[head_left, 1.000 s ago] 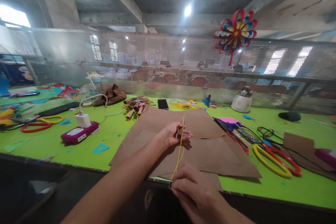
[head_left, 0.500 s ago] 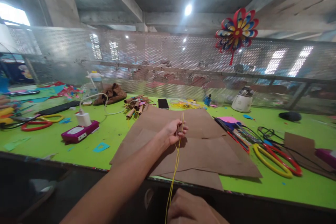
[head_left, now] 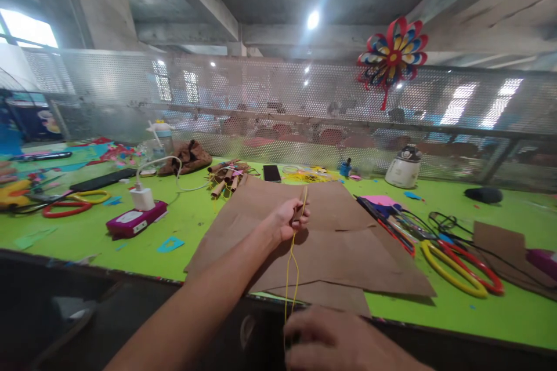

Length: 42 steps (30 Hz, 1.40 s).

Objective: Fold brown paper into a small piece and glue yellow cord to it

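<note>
My left hand (head_left: pixel 290 219) is stretched out over the brown paper sheets (head_left: pixel 348 249) and is closed on a small brown paper roll together with the top of a thin yellow string (head_left: pixel 290 266). The string hangs slack in a loop from that hand down to my right hand (head_left: pixel 339 339). My right hand is at the table's near edge, low in the view, with its fingers curled around the string's lower end. The brown sheets lie flat on the green table (head_left: pixel 187 226) under my left hand.
Yellow and red scissors (head_left: pixel 461 264) and black cables lie at the right. A pink power bank with a white charger (head_left: pixel 134 215) sits at the left, more scissors (head_left: pixel 69 204) beyond it. Rolled paper tubes (head_left: pixel 224 177), a phone (head_left: pixel 271 173) and a white pot (head_left: pixel 402 167) stand at the back.
My right hand pulled the string's lower end down toward me below the table edge, then came back up a little, so the string now hangs slack. My left hand closed tighter.
</note>
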### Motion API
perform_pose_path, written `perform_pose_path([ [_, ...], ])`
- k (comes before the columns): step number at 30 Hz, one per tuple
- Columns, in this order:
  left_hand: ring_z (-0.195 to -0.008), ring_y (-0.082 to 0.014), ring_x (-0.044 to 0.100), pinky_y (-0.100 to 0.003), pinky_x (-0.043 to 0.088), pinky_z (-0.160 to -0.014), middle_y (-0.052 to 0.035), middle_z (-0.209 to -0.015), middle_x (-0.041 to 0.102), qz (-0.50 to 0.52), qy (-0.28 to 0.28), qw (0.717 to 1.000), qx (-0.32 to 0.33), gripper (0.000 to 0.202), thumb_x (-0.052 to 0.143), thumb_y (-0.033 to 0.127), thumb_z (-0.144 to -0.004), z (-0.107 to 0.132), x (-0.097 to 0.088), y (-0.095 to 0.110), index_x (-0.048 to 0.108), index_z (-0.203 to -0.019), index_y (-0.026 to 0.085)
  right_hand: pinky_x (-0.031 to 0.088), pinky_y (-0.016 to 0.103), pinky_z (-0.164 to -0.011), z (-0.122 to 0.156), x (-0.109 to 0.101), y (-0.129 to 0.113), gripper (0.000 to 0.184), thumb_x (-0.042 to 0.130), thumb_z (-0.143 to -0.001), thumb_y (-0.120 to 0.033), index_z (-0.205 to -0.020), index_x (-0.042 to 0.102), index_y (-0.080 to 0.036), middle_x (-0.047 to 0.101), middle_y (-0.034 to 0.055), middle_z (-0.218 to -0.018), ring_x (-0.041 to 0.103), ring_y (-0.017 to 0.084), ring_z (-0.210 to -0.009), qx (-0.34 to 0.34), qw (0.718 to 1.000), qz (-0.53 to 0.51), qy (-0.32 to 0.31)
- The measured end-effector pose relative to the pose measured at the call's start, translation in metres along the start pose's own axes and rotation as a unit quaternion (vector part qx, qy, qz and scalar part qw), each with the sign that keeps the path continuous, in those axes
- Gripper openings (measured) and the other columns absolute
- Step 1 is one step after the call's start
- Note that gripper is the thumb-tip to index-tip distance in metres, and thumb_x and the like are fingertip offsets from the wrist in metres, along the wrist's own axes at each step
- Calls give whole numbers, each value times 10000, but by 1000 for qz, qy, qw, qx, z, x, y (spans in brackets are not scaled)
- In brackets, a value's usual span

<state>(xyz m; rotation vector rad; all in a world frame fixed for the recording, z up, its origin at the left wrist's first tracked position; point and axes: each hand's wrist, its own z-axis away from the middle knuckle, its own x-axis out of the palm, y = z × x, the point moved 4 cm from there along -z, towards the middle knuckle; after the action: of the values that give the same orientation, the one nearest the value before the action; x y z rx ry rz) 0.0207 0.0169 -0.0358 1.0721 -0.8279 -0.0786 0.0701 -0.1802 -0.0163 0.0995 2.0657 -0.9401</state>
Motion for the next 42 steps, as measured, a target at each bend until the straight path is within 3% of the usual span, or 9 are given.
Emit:
perform_pose_path([
  [3, -357, -33, 297, -115, 140, -328, 18, -559, 429, -18, -49, 999, -2, 151, 357, 161, -781, 1, 5, -1, 473, -875, 137, 451, 256, -658, -8, -53, 24, 264, 442, -851, -332, -771, 645, -183, 643, 56, -766, 576, 151, -712, 87, 983, 44, 153],
  [6, -342, -31, 289, -119, 135, -324, 17, -553, 449, -53, -103, 993, 4, 195, 363, 177, -799, 5, 13, -1, 484, -949, 144, 399, 271, -553, -19, -112, 76, 342, 506, -784, -437, -620, 607, -155, 577, 29, -563, 509, 144, -547, 207, 927, 54, 308],
  [9, -353, -38, 335, -132, 121, -315, 4, -580, 488, -95, -153, 983, 27, 226, 371, 206, -820, 11, 21, 1, 477, -1011, 148, 377, 261, -516, -32, -140, 132, 398, 544, -726, -512, -645, 618, -130, 621, 76, -670, 514, 144, -571, 306, 880, -73, 357],
  [13, -364, -40, 360, -146, 129, -317, 6, -597, 504, -131, -209, 968, 51, 258, 373, 221, -828, 16, 30, 0, 455, -1064, 154, 403, 258, -568, -55, -133, 164, 344, 545, -731, -490, -691, 623, -157, 655, 73, -772, 558, 154, -677, 342, 838, -336, 262],
  [17, -354, -40, 343, -154, 134, -320, 8, -584, 505, -143, -218, 964, 43, 265, 347, 196, -827, 18, 33, -3, 455, -1065, 150, 406, 250, -608, -63, -139, 164, 148, 668, -639, -314, -694, 626, -184, 655, 16, -762, 548, 126, -671, 279, 801, -407, 338],
  [20, -350, -40, 340, -159, 140, -320, 3, -597, 515, -143, -216, 965, 40, 269, 339, 196, -826, 17, 34, -5, 460, -1061, 148, 400, 251, -622, -63, -147, 159, 161, 714, -576, -286, -661, 642, -171, 646, 16, -721, 540, 125, -671, 238, 799, -390, 392],
  [26, -342, -36, 335, -168, 143, -325, -7, -634, 541, -144, -215, 966, 25, 291, 376, 197, -800, 15, 34, -10, 459, -1076, 149, 354, 246, -560, -65, -161, 146, 251, 750, -538, -362, -655, 678, -153, 582, -5, -580, 463, 94, -560, 161, 830, -244, 475],
  [36, -358, -55, 363, -173, 110, -319, -23, -603, 545, -133, -188, 973, 14, 298, 371, 216, -809, 13, 33, -12, 473, -1073, 123, 339, 228, -479, -56, -163, 188, 314, 759, -474, -405, -592, 638, -140, 539, -26, -486, 438, 74, -463, 206, 793, -233, 524],
  [42, -354, -35, 293, -179, 100, -331, -5, -561, 497, -132, -165, 977, -29, 256, 389, 225, -816, 8, 29, -18, 530, -989, 99, 378, 230, -495, -55, -169, 183, 277, 715, -566, -398, -645, 643, -142, 571, -14, -536, 458, 77, -470, 150, 787, -219, 557],
])
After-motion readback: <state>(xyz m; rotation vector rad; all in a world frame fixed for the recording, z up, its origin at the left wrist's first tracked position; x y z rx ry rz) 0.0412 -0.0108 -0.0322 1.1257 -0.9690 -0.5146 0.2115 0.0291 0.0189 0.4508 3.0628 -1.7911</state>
